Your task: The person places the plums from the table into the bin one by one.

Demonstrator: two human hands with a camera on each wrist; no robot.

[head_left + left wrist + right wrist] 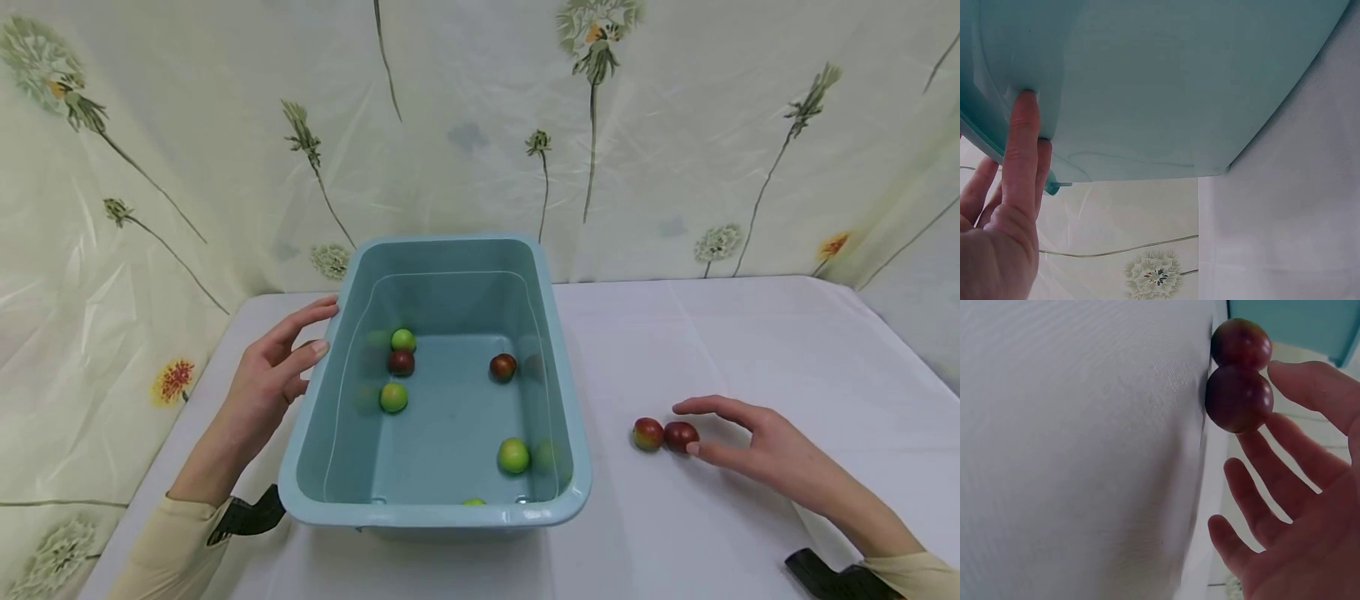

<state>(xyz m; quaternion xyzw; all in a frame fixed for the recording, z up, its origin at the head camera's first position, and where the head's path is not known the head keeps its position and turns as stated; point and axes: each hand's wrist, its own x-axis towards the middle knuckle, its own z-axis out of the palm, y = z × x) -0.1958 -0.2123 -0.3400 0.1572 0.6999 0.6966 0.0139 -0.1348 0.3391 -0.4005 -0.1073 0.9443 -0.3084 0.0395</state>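
A light blue plastic tub (435,515) stands on the table. My left hand (266,379) touches its left side near the rim, fingers fairly straight; in the left wrist view those fingers (1021,144) lie against the outer wall. To the right of the tub, a red-green plum (648,434) and a dark red plum (681,436) sit side by side on the cloth. My right hand (780,450) is at the darker plum, thumb and fingers spread around it without a visible grip. In the right wrist view the plums (1239,400) touch each other.
Inside the tub lie several plums, among them a green plum (513,456) and a dark red plum (502,367); the near wall partly hides one. A white cloth (750,350) covers the table. Behind it hangs a flower-patterned sheet (465,167).
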